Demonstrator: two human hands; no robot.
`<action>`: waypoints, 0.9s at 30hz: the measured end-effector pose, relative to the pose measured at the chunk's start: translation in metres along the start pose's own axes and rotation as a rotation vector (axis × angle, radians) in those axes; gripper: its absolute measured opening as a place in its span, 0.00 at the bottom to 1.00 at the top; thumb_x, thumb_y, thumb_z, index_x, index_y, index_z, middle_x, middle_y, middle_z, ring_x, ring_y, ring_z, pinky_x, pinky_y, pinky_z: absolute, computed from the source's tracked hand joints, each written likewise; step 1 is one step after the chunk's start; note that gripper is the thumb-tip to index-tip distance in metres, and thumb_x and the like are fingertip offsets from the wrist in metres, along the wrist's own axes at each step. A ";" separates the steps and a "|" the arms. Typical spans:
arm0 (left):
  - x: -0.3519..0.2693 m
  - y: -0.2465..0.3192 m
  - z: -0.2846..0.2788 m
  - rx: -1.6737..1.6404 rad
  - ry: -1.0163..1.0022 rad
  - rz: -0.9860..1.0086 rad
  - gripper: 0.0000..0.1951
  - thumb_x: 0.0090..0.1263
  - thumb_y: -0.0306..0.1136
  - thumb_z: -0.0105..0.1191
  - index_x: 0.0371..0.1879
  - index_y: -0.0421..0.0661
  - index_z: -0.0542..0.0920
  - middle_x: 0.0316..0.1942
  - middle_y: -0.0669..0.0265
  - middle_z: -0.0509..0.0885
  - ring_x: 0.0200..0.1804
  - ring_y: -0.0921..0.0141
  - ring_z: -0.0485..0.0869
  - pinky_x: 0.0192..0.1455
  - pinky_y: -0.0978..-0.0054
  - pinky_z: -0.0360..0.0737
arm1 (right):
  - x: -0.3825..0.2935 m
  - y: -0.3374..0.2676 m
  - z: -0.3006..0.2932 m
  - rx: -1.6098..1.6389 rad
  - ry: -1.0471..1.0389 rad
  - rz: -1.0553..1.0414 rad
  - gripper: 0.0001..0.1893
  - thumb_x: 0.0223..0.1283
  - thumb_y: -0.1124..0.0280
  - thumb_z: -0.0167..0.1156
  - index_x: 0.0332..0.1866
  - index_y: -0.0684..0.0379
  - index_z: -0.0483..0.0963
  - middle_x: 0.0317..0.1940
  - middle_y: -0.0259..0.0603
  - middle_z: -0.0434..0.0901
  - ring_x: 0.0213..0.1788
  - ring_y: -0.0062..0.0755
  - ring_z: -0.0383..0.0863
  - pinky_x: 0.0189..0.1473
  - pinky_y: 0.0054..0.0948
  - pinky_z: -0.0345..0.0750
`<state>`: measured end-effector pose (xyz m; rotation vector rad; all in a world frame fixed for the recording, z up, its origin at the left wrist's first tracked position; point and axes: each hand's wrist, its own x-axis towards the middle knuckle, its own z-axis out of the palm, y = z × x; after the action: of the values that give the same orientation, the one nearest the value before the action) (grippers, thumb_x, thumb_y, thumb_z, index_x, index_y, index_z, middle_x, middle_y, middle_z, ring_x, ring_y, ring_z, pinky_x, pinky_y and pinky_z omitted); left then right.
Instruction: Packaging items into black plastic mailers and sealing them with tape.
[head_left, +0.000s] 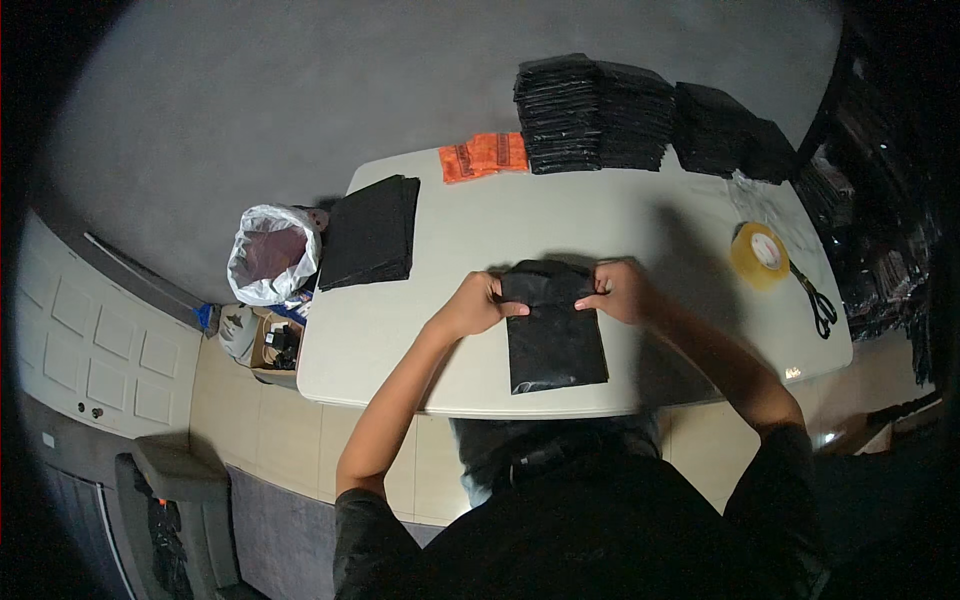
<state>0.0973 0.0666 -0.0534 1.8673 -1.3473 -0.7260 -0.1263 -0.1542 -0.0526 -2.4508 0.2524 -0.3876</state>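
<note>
A black plastic bag (557, 349) lies near the front edge of the white table (480, 232), its far end folded over towards me. My left hand (480, 304) pinches the left side of the fold, thumb on top. On the other side, my right hand (619, 291) grips the fold's right edge between thumb and fingers. The fingertips under the fold are partly hidden. Flat black sheets or bags (367, 232) lie in a pile at the table's left end. Tall stacks of folded black bags (559, 112) stand along the far edge, beside orange packets (484, 156).
At the right lie a roll of clear yellowish tape (757, 255), black-handled scissors (817, 304) and crumpled clear plastic (754, 196). A bin with a silvery liner (274, 289) and a cardboard box (262, 349) stand left of the table. Black plastic bundles (862, 225) fill the far right.
</note>
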 end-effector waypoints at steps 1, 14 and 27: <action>0.000 0.008 0.001 -0.002 -0.007 0.002 0.11 0.63 0.30 0.76 0.33 0.35 0.89 0.28 0.57 0.89 0.37 0.70 0.86 0.45 0.65 0.82 | -0.001 0.013 0.003 -0.001 0.002 0.007 0.22 0.49 0.66 0.85 0.24 0.60 0.73 0.23 0.39 0.79 0.26 0.26 0.78 0.32 0.30 0.75; -0.027 0.026 0.003 0.161 0.103 0.388 0.07 0.61 0.24 0.74 0.35 0.37 0.91 0.41 0.58 0.86 0.42 0.62 0.88 0.45 0.65 0.86 | 0.000 -0.006 -0.019 -0.069 -0.148 -0.473 0.11 0.51 0.76 0.75 0.27 0.65 0.77 0.31 0.40 0.75 0.34 0.35 0.78 0.39 0.35 0.77; -0.062 0.022 0.009 0.829 0.112 0.760 0.19 0.68 0.30 0.58 0.57 0.55 0.90 0.63 0.71 0.88 0.66 0.70 0.86 0.67 0.71 0.86 | -0.031 -0.018 -0.006 -0.427 -0.015 -0.755 0.15 0.68 0.76 0.62 0.57 0.66 0.81 0.55 0.47 0.81 0.56 0.40 0.82 0.58 0.34 0.84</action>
<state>0.0597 0.1196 -0.0385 1.6628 -2.2821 0.3858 -0.1563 -0.1351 -0.0439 -2.8973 -0.6892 -0.6831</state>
